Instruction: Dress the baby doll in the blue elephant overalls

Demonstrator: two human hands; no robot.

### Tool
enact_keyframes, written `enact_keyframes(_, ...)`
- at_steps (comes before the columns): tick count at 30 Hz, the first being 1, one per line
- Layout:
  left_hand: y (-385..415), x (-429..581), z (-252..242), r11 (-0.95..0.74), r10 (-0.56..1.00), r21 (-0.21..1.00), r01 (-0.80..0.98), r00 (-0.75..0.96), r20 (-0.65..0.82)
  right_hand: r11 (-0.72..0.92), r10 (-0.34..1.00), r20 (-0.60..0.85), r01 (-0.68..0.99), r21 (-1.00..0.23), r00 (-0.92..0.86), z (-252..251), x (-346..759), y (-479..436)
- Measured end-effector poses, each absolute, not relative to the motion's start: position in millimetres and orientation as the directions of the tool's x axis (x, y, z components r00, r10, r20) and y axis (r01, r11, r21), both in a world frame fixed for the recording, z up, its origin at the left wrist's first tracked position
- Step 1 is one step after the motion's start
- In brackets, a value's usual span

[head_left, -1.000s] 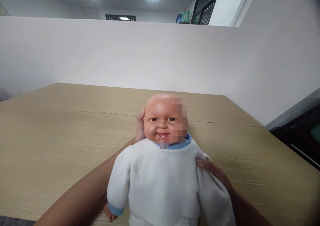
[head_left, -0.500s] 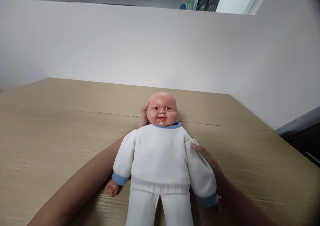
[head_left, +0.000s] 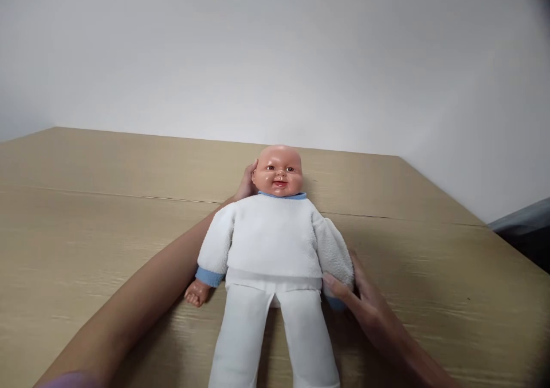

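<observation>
A bald baby doll in a white fleecy top with blue collar and cuffs and white trousers faces me in the middle of the view. My left hand cups the side and back of its head; most of the palm and fingers are hidden behind it. At the doll's other side, my right hand wraps round the lower sleeve. The right thumb lies across the front of the sleeve, and the fingers reach behind its outer edge. The doll's hand on that side is hidden.
A wide light wooden table with a seam across it lies beneath the doll. Beyond it stands a plain white wall. A dark object is past the table's right edge.
My right hand has slid from the doll's upper arm down to the lower sleeve, drawing that arm inward. The left hand still holds the head. My view has tipped down.
</observation>
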State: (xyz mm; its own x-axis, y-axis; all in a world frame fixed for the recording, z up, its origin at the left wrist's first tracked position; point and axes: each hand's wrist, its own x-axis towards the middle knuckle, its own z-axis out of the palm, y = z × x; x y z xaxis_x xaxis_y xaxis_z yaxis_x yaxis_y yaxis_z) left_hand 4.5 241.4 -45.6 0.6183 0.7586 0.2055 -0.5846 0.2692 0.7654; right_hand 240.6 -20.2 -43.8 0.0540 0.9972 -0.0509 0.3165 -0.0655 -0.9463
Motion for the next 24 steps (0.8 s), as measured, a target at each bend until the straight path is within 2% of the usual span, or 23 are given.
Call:
enact_keyframes(3, 253, -10, -47, 0.316, 0.742, 0.823, -0.472, 0.664, 0.096, -0.026, 0.996, 0.022, 0.498, -0.867, 0.090, -50, 239, -21)
enact_keyframes(8, 263, -24, -53, 0.322, 0.714, 0.893, -0.314, 0.700, -0.012, -0.011, 0.984, 0.108, 0.649, -0.760, 0.144, -59, 241, -22)
enact_keyframes(11, 263, -24, -53, 0.325, 0.716, 0.899, -0.295, 0.697, -0.030, -0.001, 0.980, 0.139, 0.694, -0.720, 0.145, -62, 244, -21)
enact_keyframes(17, 258, -19, -48, 0.292, 0.717, 0.891, -0.349, 0.696, 0.037, 0.025, 0.975, 0.184, 0.757, -0.653, 0.127, -66, 245, -21)
enact_keyframes(24, 257, -16, -51, 0.342, 0.731, 0.880, -0.330, 0.682, -0.029, 0.029, 0.973, 0.195, 0.770, -0.638, 0.125, -63, 244, -19)
